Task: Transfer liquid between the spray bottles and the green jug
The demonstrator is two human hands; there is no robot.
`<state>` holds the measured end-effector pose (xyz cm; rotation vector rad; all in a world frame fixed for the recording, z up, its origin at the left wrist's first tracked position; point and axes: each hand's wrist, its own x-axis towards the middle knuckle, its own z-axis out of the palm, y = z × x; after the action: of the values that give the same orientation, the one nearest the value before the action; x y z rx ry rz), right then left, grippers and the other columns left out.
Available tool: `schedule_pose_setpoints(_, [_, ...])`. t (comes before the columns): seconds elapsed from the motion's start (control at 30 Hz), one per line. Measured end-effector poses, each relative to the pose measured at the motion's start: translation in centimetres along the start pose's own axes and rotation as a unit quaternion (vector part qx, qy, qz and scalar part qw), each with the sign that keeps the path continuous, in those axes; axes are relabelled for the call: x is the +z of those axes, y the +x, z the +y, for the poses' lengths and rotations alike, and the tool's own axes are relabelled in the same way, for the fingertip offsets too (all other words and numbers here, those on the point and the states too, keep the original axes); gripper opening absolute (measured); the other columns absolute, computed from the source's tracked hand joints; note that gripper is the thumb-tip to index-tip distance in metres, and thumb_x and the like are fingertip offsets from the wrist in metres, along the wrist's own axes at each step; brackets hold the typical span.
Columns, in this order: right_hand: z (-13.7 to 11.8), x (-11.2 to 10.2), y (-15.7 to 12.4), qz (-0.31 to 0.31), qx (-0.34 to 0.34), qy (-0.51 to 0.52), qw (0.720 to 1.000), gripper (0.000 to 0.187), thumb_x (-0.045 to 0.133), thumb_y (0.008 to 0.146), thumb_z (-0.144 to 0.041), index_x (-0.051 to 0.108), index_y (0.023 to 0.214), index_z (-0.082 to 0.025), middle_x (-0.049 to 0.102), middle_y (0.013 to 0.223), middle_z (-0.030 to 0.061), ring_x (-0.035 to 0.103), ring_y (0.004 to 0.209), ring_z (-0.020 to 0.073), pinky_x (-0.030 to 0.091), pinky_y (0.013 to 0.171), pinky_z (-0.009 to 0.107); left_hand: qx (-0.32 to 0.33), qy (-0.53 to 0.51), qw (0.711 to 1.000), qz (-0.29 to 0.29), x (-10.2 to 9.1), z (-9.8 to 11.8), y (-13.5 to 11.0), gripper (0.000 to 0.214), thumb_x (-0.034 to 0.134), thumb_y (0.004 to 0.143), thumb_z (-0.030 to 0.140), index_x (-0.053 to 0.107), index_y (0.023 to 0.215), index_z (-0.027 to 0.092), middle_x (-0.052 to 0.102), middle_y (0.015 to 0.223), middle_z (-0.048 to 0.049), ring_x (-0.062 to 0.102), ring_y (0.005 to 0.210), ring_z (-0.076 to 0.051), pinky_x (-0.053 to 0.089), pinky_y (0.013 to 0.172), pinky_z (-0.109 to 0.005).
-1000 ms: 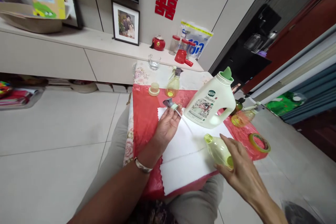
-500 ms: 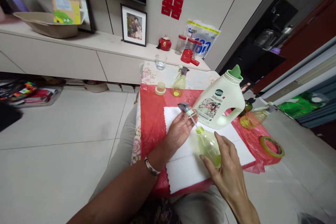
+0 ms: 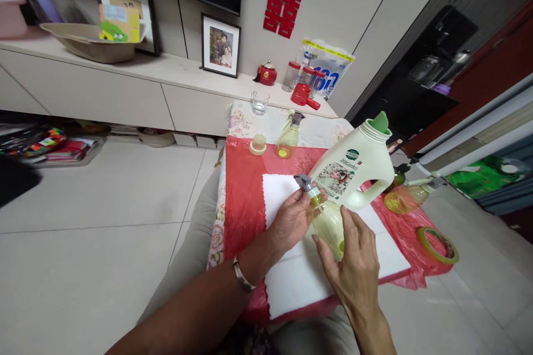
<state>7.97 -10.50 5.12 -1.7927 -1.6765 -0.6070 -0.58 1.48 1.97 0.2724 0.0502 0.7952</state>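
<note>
My left hand (image 3: pixel 293 219) grips a grey spray head (image 3: pixel 307 184) at its collar, which now sits on the neck of a yellow-tinted clear bottle (image 3: pixel 327 224). My right hand (image 3: pixel 352 258) is closed around the lower body of that bottle, thumb on the near side. The bottle tilts, its base toward my right palm, with a little liquid in it. A white cloth (image 3: pixel 287 283) lies beneath both hands. Just behind the bottle stands a big pale green detergent jug (image 3: pixel 353 166) with a green spout and no cap on.
Behind my hands are a second spray bottle (image 3: pixel 287 141), a pale cap (image 3: pixel 257 145) and a glass cup (image 3: pixel 260 102). On the red plastic sheet (image 3: pixel 244 188) at right lie another spray bottle (image 3: pixel 406 198) and a tape roll (image 3: pixel 437 245).
The spray head's tube has gone down into the bottle, and the head has come onto the neck. My left hand moved right and down slightly. The view shifted a little.
</note>
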Motion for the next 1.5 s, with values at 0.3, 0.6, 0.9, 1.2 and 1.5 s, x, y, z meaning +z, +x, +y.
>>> schedule_pose_setpoints(0.3, [2.6, 0.2, -1.4, -0.141, 0.344, 0.457, 0.808, 0.071, 0.068, 0.086, -0.055, 0.047, 0.143, -0.019, 0.044, 0.138, 0.0108, 0.048, 0.126, 0.0242, 0.047, 0.103, 0.036, -0.028, -0.001, 0.999, -0.018, 0.3, 0.3, -0.5, 0.027, 0.07, 0.082, 0.024, 0.063, 0.108, 0.019, 0.067, 0.115, -0.0103, 0.061, 0.118, -0.03, 0.047, 0.099, -0.047])
schedule_pose_setpoints(0.6, [-0.9, 0.6, -1.0, -0.035, 0.465, 0.583, 0.666, 0.088, 0.054, 0.089, -0.07, 0.018, 0.156, -0.026, 0.028, 0.148, 0.0128, 0.045, 0.128, 0.0285, 0.049, 0.099, 0.05, 0.023, 0.002, 0.999, 0.044, 0.0, -0.1, 0.1, 0.019, 0.069, 0.083, 0.021, 0.064, 0.101, 0.019, 0.065, 0.099, -0.0044, 0.065, 0.102, -0.022, 0.045, 0.101, -0.042])
schedule_pose_setpoints(0.9, [-1.3, 1.3, -2.7, -0.035, 0.276, 0.345, 0.896, 0.088, 0.06, 0.092, -0.051, 0.009, 0.158, -0.025, 0.02, 0.15, 0.0121, 0.027, 0.139, 0.0271, 0.032, 0.114, 0.051, 0.031, -0.033, 0.997, 0.065, 0.1, 0.3, 0.3, 0.011, 0.064, 0.087, 0.02, 0.062, 0.098, 0.019, 0.066, 0.102, -0.0048, 0.066, 0.104, -0.022, 0.044, 0.103, -0.041])
schedule_pose_setpoints(1.2, [-0.5, 1.8, -2.8, -0.033, 0.371, 0.476, 0.797, 0.073, 0.052, 0.094, -0.06, 0.02, 0.153, -0.028, 0.027, 0.147, 0.012, 0.046, 0.125, 0.0253, 0.056, 0.086, 0.036, 0.043, -0.048, 0.996, 0.057, 0.3, 0.2, 0.2, 0.013, 0.066, 0.085, 0.016, 0.063, 0.097, 0.016, 0.07, 0.106, -0.0091, 0.063, 0.115, -0.025, 0.042, 0.109, -0.045])
schedule_pose_setpoints(1.5, [-0.1, 0.3, -2.4, -0.108, 0.276, 0.369, 0.881, 0.091, 0.07, 0.084, -0.051, 0.019, 0.155, -0.028, 0.026, 0.147, 0.0116, 0.037, 0.133, 0.0244, 0.045, 0.106, 0.04, 0.043, -0.049, 0.995, 0.069, -0.1, 0.4, 0.3, 0.011, 0.063, 0.086, 0.013, 0.062, 0.096, 0.016, 0.07, 0.101, -0.0088, 0.064, 0.114, -0.025, 0.042, 0.109, -0.045])
